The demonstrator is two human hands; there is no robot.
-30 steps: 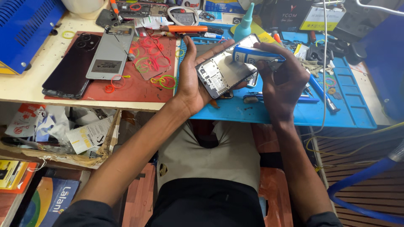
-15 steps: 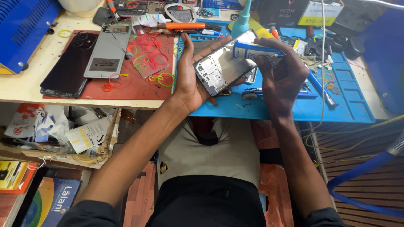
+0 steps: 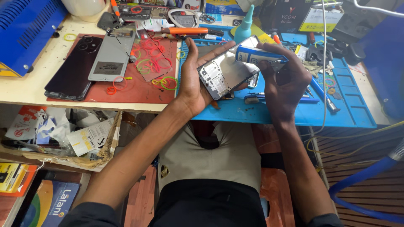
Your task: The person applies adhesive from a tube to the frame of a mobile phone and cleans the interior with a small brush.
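Observation:
My left hand (image 3: 191,80) cradles an opened phone (image 3: 225,71) with its back cover off, circuit parts and a silver plate showing, tilted above the blue work mat (image 3: 336,113). My right hand (image 3: 284,82) grips a small blue and white glue tube (image 3: 252,54), its tip hidden near the phone's upper right edge. Both hands hover over the near part of the mat.
A red mat (image 3: 139,90) to the left carries a black phone (image 3: 75,67), a grey phone back (image 3: 111,54) and several coloured rubber bands. A teal bottle (image 3: 245,25), an orange-handled tool (image 3: 185,30), tweezers and boxes crowd the back. A blue machine (image 3: 25,29) stands far left.
The opened phone has tilted and shifted slightly in my left hand. My right hand with the tube stays at the phone's upper right edge.

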